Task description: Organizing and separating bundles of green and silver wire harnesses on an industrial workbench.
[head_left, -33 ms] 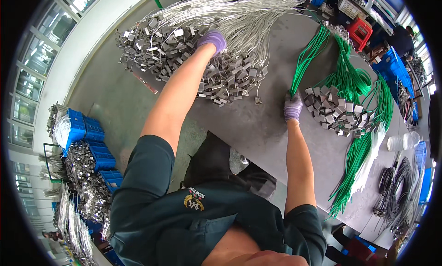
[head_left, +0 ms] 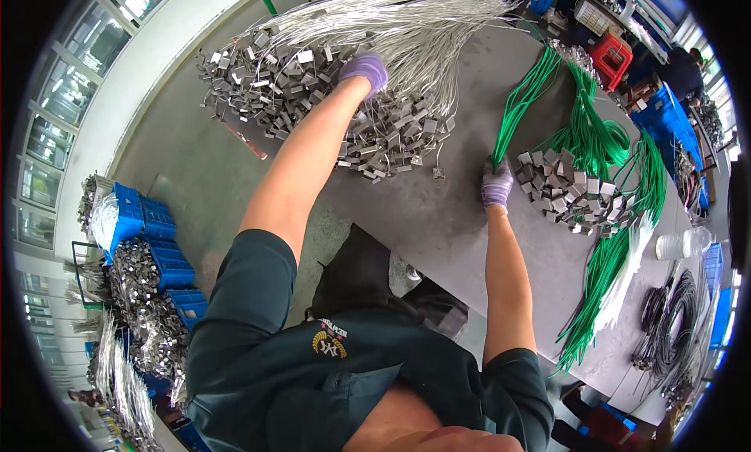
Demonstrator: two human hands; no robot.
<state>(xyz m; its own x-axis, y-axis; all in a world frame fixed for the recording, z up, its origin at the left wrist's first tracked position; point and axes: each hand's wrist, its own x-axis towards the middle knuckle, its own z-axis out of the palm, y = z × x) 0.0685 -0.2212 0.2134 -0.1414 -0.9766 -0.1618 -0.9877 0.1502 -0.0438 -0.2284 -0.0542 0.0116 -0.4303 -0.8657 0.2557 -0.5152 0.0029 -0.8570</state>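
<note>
My left hand (head_left: 364,67), in a purple glove, reaches far across the grey table (head_left: 438,217). Its fingers curl into a big heap of silver wires (head_left: 407,30) with square metal tags (head_left: 282,84) on their ends. Gloved the same way, my right hand (head_left: 497,184) is closed around the lower end of a bunch of green cables (head_left: 520,100) that runs up and away from it. Just right of that hand lies a smaller pile of metal tags (head_left: 567,190) fixed to more green cables (head_left: 606,272).
Black cables (head_left: 665,327) and a clear bottle (head_left: 677,245) lie at the table's right end. Blue crates (head_left: 152,233) holding tagged silver wires stand on the floor at left. A red stool (head_left: 610,57) and another person (head_left: 684,73) are beyond the table.
</note>
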